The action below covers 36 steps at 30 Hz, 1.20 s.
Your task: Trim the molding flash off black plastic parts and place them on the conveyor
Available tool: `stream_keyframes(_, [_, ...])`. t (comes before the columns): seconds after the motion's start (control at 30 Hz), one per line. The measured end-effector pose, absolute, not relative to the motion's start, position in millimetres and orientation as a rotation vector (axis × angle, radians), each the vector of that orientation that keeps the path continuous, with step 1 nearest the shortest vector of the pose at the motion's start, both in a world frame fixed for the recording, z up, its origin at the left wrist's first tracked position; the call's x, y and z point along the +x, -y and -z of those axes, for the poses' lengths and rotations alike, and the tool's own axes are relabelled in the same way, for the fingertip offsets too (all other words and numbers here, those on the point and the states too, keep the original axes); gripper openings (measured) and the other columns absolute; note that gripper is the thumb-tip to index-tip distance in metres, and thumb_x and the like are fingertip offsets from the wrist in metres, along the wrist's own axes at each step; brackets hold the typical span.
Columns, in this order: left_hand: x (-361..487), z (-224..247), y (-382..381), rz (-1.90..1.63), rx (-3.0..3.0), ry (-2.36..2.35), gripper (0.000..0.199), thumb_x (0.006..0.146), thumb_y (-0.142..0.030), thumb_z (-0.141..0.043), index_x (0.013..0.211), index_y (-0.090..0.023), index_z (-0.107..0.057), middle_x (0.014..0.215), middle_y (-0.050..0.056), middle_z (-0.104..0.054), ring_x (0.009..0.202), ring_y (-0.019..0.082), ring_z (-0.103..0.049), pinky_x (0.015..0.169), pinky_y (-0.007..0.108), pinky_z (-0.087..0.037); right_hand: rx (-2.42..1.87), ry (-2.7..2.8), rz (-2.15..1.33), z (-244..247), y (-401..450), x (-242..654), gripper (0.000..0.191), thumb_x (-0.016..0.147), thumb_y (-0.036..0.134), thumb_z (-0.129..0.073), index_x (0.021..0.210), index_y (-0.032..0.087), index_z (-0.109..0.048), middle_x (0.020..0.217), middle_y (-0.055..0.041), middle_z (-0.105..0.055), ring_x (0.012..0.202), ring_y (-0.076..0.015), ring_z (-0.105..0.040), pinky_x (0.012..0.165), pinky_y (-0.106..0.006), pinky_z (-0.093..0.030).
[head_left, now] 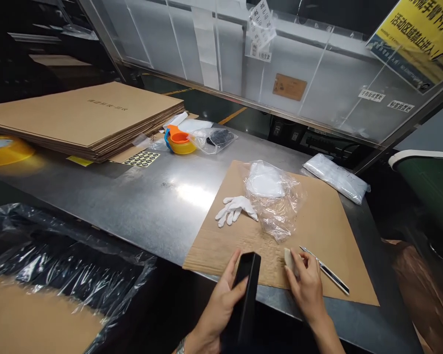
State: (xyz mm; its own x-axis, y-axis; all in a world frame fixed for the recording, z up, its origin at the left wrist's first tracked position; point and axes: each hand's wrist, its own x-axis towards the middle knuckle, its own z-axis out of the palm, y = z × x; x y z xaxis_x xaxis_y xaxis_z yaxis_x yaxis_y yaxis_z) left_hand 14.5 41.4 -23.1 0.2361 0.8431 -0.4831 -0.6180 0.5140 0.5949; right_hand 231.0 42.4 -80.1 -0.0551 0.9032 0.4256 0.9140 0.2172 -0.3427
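In my left hand (219, 305) is a long black box-shaped piece (250, 287), tilted upward, with the thumb across its face; its lower end fades into shadow. My right hand (309, 290) pinches a small off-white pad (290, 260) over the near part of a cardboard sheet (339, 236). The pad's material is unclear. Just right of these fingers lies a slim craft knife (332, 276). Farther in on the sheet are a white glove (236, 209) and a crumpled clear plastic bag (278, 221) with white material inside.
Flat cardboard sheets (107, 113) are stacked at the far left, beside yellow tape (7, 151). An orange and yellow tape ring (180, 142) stands near a sticker sheet (142, 158) on the metal table (140, 206). A plastic-lined box (125, 275) sits lower left; a wrapped packet (335, 177) lies right.
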Motion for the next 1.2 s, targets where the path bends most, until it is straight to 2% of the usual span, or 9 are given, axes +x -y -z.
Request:
stream_keyframes(0.07, [17.8,24.9,-37.3,-1.079,0.393,-0.954,0.064,0.064,-0.027,-0.075,0.122,-0.024,-0.050,0.107,0.005,-0.063,0.100,0.021,-0.058,0.086,0.028,-0.045,-1.754,1.935,0.050,87.4,-55.7,234.1,0.036,0.089,0.035,-0.045,0.117,0.016,-0.055,0.097,-0.0126,-0.050,0.090,-0.0252,-0.049,0.075,-0.044,-0.049])
stream_keyframes(0.2, [19.4,23.1,-33.7,-0.970,0.503,-0.972,0.049,0.063,-0.036,-0.074,0.107,-0.018,-0.062,0.105,0.008,-0.066,0.100,0.028,-0.059,0.084,0.034,-0.047,-1.782,1.849,0.046,78.2,-53.1,221.0,0.039,0.089,0.038,-0.044,0.119,0.016,-0.054,0.105,-0.0157,-0.050,0.099,-0.0300,-0.045,0.082,-0.052,-0.044])
stream_keyframes(0.3, [18.0,26.5,-31.3,-0.995,0.632,-1.050,0.045,0.066,-0.033,-0.072,0.108,-0.019,-0.062,0.110,0.008,-0.065,0.110,0.028,-0.054,0.097,0.036,-0.038,-1.618,1.751,-0.371,52.4,-34.3,200.8,0.032,0.091,0.032,-0.043,0.119,0.024,-0.053,0.107,-0.0096,-0.051,0.098,-0.0237,-0.050,0.085,-0.042,-0.044])
stream_keyframes(0.4, [15.6,34.5,-26.9,-0.963,0.755,-1.032,0.047,0.070,-0.030,-0.069,0.114,-0.020,-0.058,0.122,0.009,-0.059,0.120,0.027,-0.046,0.105,0.038,-0.031,-1.368,1.625,-0.854,30.7,-19.1,184.5,0.028,0.091,0.030,-0.044,0.117,0.029,-0.053,0.101,-0.0045,-0.052,0.083,-0.0159,-0.056,0.075,-0.029,-0.048])
stream_keyframes(0.6, [9.0,35.2,-17.7,-0.828,0.896,-0.865,0.045,0.075,-0.030,-0.064,0.119,-0.024,-0.055,0.128,0.007,-0.055,0.124,0.026,-0.043,0.105,0.039,-0.031,-1.177,1.405,-1.208,22.3,-10.3,175.2,0.021,0.086,0.031,-0.054,0.107,0.032,-0.057,0.098,-0.0015,-0.055,0.088,-0.0151,-0.054,0.077,-0.026,-0.045])
stream_keyframes(0.8, [9.2,29.7,-14.2,-0.843,0.868,-0.847,0.043,0.075,-0.030,-0.065,0.118,-0.029,-0.057,0.130,0.004,-0.054,0.123,0.025,-0.044,0.106,0.038,-0.031,-1.086,1.362,-1.214,23.8,-5.6,175.9,0.017,0.086,0.029,-0.053,0.103,0.031,-0.057,0.095,-0.0018,-0.055,0.093,-0.0165,-0.052,0.080,-0.028,-0.043])
stream_keyframes(1.03, [2.8,40.7,-18.3,-0.740,1.055,-0.722,0.047,0.079,-0.031,-0.059,0.125,-0.028,-0.051,0.132,0.008,-0.052,0.126,0.028,-0.040,0.106,0.043,-0.030,-1.138,1.550,-1.186,17.4,-3.6,184.3,0.025,0.086,0.024,-0.052,0.109,0.033,-0.056,0.091,-0.0007,-0.052,0.077,-0.0127,-0.049,0.066,-0.024,-0.040])
stream_keyframes(1.2, [0.3,42.7,-15.5,-0.704,1.057,-0.714,0.048,0.079,-0.032,-0.059,0.127,-0.028,-0.050,0.133,0.008,-0.051,0.126,0.028,-0.039,0.107,0.045,-0.027,-1.094,1.622,-1.218,10.9,-4.3,186.1,0.031,0.083,0.019,-0.053,0.111,0.034,-0.056,0.087,0.0005,-0.051,0.072,-0.0118,-0.047,0.064,-0.024,-0.039])
